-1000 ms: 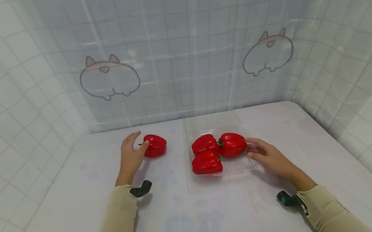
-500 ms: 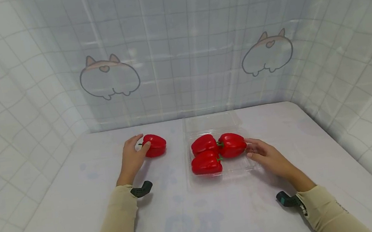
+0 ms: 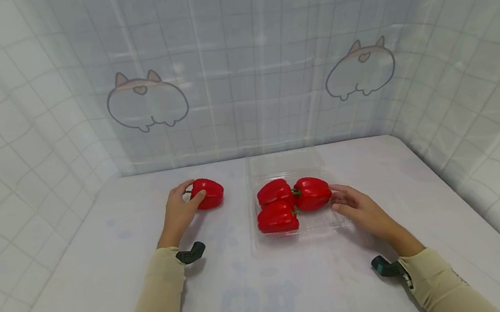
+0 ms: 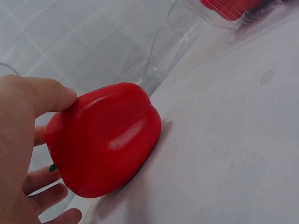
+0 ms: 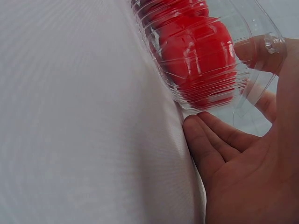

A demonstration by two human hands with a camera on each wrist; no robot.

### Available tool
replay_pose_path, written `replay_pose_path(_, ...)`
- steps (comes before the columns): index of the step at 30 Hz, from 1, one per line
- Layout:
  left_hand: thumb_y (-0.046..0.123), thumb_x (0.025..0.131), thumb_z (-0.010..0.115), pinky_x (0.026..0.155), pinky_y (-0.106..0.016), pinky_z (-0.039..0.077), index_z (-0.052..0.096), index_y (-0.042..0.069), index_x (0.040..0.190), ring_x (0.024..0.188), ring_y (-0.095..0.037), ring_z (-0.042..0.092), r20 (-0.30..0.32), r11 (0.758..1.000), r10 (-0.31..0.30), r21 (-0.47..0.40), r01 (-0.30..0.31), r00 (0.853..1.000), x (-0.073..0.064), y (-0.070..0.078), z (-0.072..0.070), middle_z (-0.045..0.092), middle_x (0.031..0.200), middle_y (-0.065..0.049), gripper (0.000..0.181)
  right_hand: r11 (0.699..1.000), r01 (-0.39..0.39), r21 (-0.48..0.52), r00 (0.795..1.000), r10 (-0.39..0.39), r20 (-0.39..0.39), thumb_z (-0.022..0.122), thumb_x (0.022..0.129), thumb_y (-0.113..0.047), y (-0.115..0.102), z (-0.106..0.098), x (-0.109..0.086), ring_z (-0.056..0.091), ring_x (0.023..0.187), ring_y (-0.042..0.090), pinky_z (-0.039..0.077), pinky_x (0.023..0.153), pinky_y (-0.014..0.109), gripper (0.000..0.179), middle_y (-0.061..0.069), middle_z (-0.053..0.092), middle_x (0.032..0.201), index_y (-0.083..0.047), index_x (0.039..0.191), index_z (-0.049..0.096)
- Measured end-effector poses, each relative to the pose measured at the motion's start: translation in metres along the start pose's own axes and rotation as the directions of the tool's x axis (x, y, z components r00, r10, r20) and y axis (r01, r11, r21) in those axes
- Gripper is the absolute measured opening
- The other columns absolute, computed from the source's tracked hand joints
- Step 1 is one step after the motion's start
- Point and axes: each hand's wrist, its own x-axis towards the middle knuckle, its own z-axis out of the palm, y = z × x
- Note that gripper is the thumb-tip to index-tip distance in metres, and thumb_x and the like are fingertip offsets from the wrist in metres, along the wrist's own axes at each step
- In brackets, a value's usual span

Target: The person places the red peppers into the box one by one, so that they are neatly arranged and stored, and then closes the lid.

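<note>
At the left of the table lies a red bell pepper (image 3: 208,193) with its green stem towards my left hand (image 3: 179,213). That hand holds it at the stem end: in the left wrist view the thumb (image 4: 58,95) presses on its upper side and the other fingers are bent behind it. An open clear plastic container (image 3: 320,220) stands on the middle of the table, with three more red bell peppers (image 3: 278,217) inside. My right hand (image 3: 364,212) holds the container's right edge, thumb and fingers about its side; the plastic partly covers the fingertips in the right wrist view.
The container's clear lid (image 3: 284,162) lies folded back towards the rear wall. A white cloth (image 3: 248,283) covers the table. Checked sheets with cartoon animal drawings (image 3: 147,101) enclose the back and both sides.
The left hand has edged forward and to the right, its fingers nearing and closing round the stem end of the pepper. The right hand and the container have hardly moved.
</note>
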Motion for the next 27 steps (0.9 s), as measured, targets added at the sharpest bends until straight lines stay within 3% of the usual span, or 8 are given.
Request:
replay_pose_path(15, 0.043, 0.094, 0.066, 0.104, -0.056, 0.043, 0.026, 0.016, 0.159, 0.143, -0.041, 0.03, 0.094, 0.997, -0.073, -0.016, 0.075, 0.993, -0.0021, 0.0014, -0.0032, 0.031, 0.159, -0.018, 0.081, 1.0, -0.001, -0.012, 1.0, 0.001, 0.0, 0.062, 0.1, -0.019, 0.0009, 0.0002, 0.0002, 0.054, 0.128, 0.037, 0.049, 0.1, 0.043, 0.055, 0.02, 0.056, 0.14, -0.01, 0.15, 0.042)
replay_pose_path(27, 0.038, 0.096, 0.065, 0.104, -0.056, 0.044, 0.023, 0.02, 0.16, 0.14, -0.04, 0.035, 0.123, 0.998, -0.058, -0.014, 0.06, 0.991, -0.0024, 0.0026, -0.0018, 0.034, 0.157, -0.016, 0.079, 1.0, -0.006, -0.011, 1.0, 0.006, 0.0, 0.062, 0.1, -0.021, 0.0015, -0.0001, 0.0, 0.052, 0.13, 0.036, 0.048, 0.101, 0.048, 0.055, 0.019, 0.055, 0.141, -0.012, 0.151, 0.042)
